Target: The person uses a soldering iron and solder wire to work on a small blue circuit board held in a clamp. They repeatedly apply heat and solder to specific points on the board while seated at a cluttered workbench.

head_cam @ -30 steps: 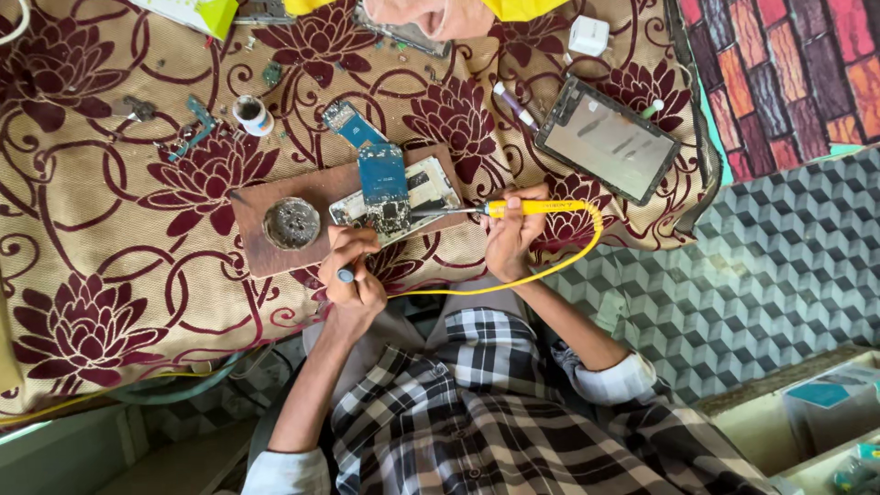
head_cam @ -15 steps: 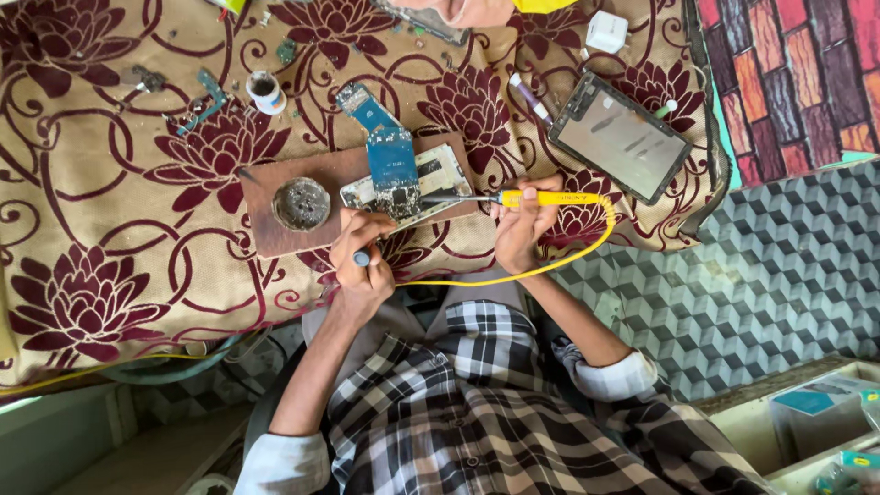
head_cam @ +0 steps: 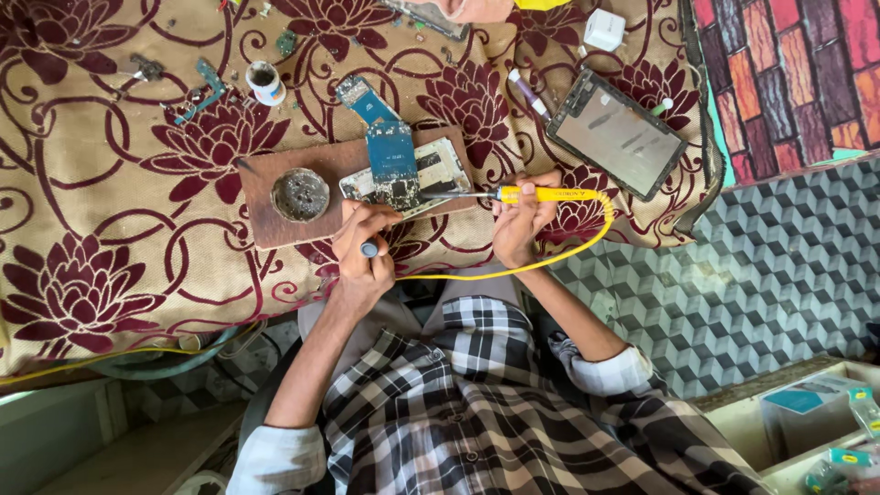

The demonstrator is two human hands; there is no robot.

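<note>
My right hand grips a yellow-handled soldering iron. Its metal tip points left and touches an opened phone lying on a brown wooden board. A blue circuit board rests across the phone. My left hand sits at the board's near edge, closed around a thin tool with a grey-blue end, just below the phone. The iron's yellow cable loops back under my right wrist.
A round metal dish sits on the board's left part. On the flowered cloth lie a dark tablet screen, a white cube plug, a small white jar, a pen and loose parts. Part of another person shows at the top edge.
The view has shifted, so board and cloth sit lower in the picture. Both hands hold their tools as before, with the iron's tip still at the phone.
</note>
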